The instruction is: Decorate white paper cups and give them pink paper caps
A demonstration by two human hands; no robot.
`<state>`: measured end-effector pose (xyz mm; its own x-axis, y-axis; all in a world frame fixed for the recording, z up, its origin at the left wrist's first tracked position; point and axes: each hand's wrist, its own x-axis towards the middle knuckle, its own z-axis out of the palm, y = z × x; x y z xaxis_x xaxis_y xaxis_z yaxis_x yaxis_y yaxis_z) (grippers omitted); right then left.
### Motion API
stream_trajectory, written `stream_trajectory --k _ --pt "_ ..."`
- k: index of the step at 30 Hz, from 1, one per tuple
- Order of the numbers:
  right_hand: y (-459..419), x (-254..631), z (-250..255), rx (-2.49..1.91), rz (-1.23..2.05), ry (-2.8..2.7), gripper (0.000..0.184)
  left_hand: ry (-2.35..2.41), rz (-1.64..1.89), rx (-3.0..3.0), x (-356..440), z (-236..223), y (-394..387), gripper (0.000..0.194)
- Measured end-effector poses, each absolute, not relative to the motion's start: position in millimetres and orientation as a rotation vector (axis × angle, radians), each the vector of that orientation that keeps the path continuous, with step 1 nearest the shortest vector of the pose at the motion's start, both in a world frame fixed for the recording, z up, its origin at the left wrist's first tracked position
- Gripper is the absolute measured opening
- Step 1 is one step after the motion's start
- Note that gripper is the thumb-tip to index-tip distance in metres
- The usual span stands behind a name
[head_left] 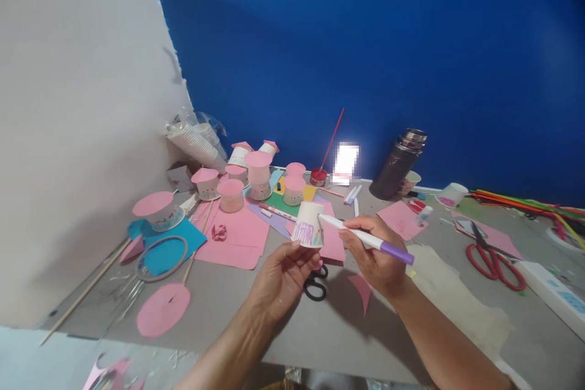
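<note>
My left hand (pixel 281 277) grips a white paper cup (pixel 309 224) by its lower rim, with the cup upside down above the table. Purple strokes cover part of the cup's side, and small coloured marks sit near its rim. In my right hand (pixel 377 256) is a white marker (pixel 365 237) with a purple end, and its tip is at the cup's right side. Whether the tip touches the cup I cannot tell. Below my left hand lie black-handled scissors (pixel 315 288), partly hidden. A pink paper scrap (pixel 362 292) rests beneath my right hand.
Several decorated cups with pink paper tops (pixel 259 177) stand behind on the left. A dark thermos (pixel 397 164) stands at the back. Red-handled scissors (pixel 496 265) and a power strip (pixel 555 292) lie right. A blue sheet (pixel 178 250) and a pink disc (pixel 163 309) lie left.
</note>
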<state>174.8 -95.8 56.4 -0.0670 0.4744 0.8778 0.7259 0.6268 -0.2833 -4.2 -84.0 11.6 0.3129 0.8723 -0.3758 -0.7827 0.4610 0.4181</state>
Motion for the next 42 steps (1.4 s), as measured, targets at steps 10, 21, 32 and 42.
stream_trajectory --k 10,21,32,42 --pt "-95.2 174.8 55.2 -0.995 -0.270 -1.720 0.009 0.624 1.098 0.151 -3.4 14.9 -83.5 0.011" --pt "-96.0 174.7 56.6 -1.033 -0.243 -1.737 0.018 0.616 1.099 0.154 -3.4 14.1 -84.3 0.012" --pt "-95.8 176.9 56.8 -1.022 -0.273 -1.708 0.013 0.638 1.088 0.161 -3.1 11.6 -84.5 0.013" --pt "-98.4 176.9 61.0 -1.006 -0.239 -1.736 0.014 0.631 1.097 0.167 -4.1 9.6 -85.6 0.014"
